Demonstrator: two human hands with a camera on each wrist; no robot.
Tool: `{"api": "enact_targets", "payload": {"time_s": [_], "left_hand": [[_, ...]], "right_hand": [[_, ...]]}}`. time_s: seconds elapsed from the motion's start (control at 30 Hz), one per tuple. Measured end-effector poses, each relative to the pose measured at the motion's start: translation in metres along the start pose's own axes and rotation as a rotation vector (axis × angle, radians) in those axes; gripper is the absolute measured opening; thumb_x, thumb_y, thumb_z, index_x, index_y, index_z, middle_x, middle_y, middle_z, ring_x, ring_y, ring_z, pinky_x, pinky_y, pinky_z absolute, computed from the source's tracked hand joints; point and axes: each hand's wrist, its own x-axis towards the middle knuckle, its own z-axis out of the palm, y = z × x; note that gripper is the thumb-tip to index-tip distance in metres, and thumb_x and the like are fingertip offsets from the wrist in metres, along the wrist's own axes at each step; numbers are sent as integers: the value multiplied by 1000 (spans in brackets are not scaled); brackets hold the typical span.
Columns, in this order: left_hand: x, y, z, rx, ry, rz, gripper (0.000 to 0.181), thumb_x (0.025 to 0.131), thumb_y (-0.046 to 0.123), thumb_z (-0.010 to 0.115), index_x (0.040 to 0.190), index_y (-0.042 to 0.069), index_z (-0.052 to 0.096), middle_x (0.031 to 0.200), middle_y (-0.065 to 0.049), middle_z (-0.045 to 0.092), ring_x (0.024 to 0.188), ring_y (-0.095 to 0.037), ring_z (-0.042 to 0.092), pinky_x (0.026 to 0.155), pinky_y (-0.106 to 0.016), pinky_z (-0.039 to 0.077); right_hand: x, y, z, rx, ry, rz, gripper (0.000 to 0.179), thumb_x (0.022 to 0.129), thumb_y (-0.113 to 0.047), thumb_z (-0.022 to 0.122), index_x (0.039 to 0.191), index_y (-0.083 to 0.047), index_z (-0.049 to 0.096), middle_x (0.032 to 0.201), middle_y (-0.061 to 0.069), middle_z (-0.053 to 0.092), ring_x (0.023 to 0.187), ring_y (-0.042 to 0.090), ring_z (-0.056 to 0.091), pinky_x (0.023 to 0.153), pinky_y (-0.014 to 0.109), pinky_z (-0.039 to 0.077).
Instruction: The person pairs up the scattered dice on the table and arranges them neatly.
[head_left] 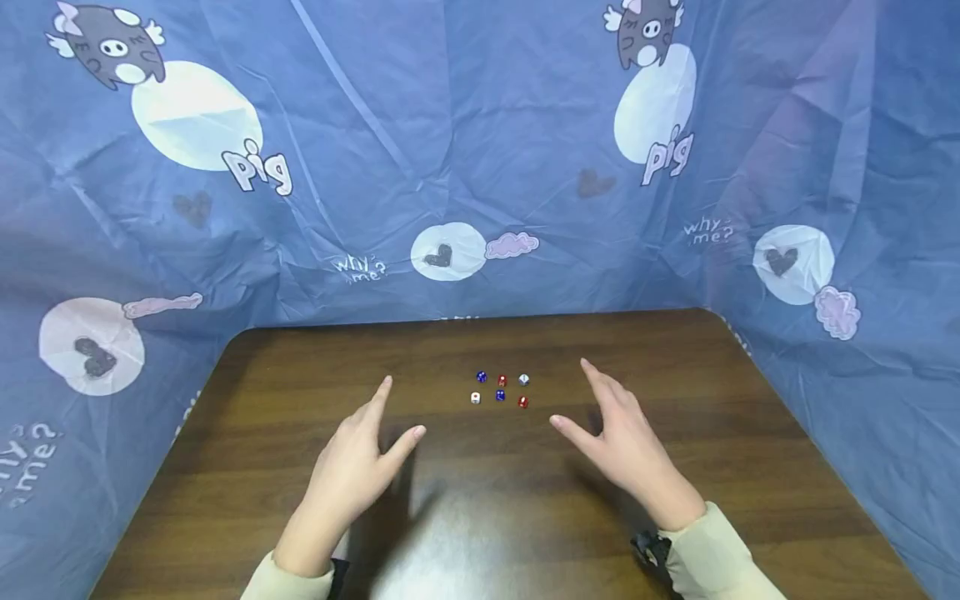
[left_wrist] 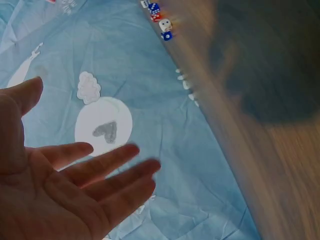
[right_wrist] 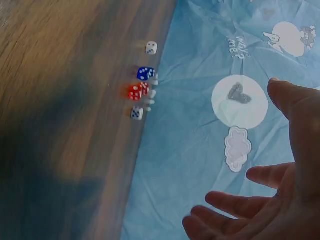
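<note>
Several small dice lie in two loose rows on the wooden table, apart from both hands. In the head view the back row has a blue die (head_left: 482, 377), a red die (head_left: 502, 380) and a white die (head_left: 524, 379). Nearer to me are a white die (head_left: 476, 398), a blue die (head_left: 500, 395) and a red die (head_left: 522, 402). My left hand (head_left: 351, 458) hovers over the table to their left, thumb and fingers spread, holding nothing. To their right my right hand (head_left: 622, 437) is spread the same way, also bare of any object.
The brown wooden table (head_left: 300, 367) has rounded far corners. A blue cloth (head_left: 480, 167) printed with pigs, hearts and clouds hangs behind it and along both sides. Dark bands circle both wrists below pale sleeves (head_left: 720, 554). Shadows of the hands fall on the tabletop.
</note>
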Motion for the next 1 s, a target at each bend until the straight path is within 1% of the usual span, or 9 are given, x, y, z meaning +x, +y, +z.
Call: {"api": "enact_targets", "payload": {"time_s": [0.07,0.13,0.27,0.37,0.53,0.63,0.77,0.87,1.0], "left_hand": [[2,1,1,-33,-9,-9,86,97,60,60,160,11,30,141,-27,55,125,-45,55,97,-64,47],[5,2,3,-58,-20,-12,85,97,59,61,160,10,31,138,-28,57,123,-44,57,96,-63,48],[11,3,8,-104,-49,-11,83,97,55,64,159,9,32,132,-28,61,118,-42,61,96,-61,49],[16,4,12,-137,-72,-4,81,97,51,66,158,7,34,122,-27,66,112,-41,64,95,-59,50],[24,7,18,-166,-93,11,78,97,47,68,155,5,38,105,-20,71,101,-38,68,91,-56,53],[28,8,21,-192,-110,13,76,96,44,70,154,4,41,90,-8,70,85,-27,67,84,-50,55],[33,9,26,-220,-137,20,75,96,41,72,153,3,42,74,4,62,66,-13,57,73,-41,53],[39,8,30,-230,-148,21,75,95,40,73,152,2,43,71,5,62,62,-11,56,69,-39,54],[46,9,35,-230,-154,22,74,94,36,75,151,1,44,66,3,60,57,-11,55,64,-37,53]], "right_hand": [[3,-1,3,29,-9,-2,96,89,-74,60,163,-27,22,158,16,38,141,43,37,107,67,37],[6,-2,7,56,-21,-3,95,89,-72,61,163,-26,23,154,18,43,137,43,43,106,65,39],[13,-5,15,108,-46,-10,93,90,-68,64,162,-22,26,137,21,58,123,39,58,99,60,47],[16,-8,21,134,-61,-16,90,91,-63,67,160,-18,32,124,18,66,111,33,63,91,54,53],[20,-11,29,162,-84,-8,84,92,-58,70,156,-13,39,116,14,69,100,24,65,83,45,57],[24,-12,33,182,-91,5,83,92,-58,71,154,-13,41,112,12,69,94,18,65,80,41,58],[30,-14,40,205,-80,1,79,91,-53,74,151,-11,46,100,8,70,84,12,66,77,37,58],[36,-15,46,226,-76,0,73,90,-47,77,148,-10,51,90,2,70,76,8,66,74,35,58],[42,-18,54,249,-91,-4,70,90,-42,79,145,-8,53,81,-5,67,68,6,64,69,33,57]]}}
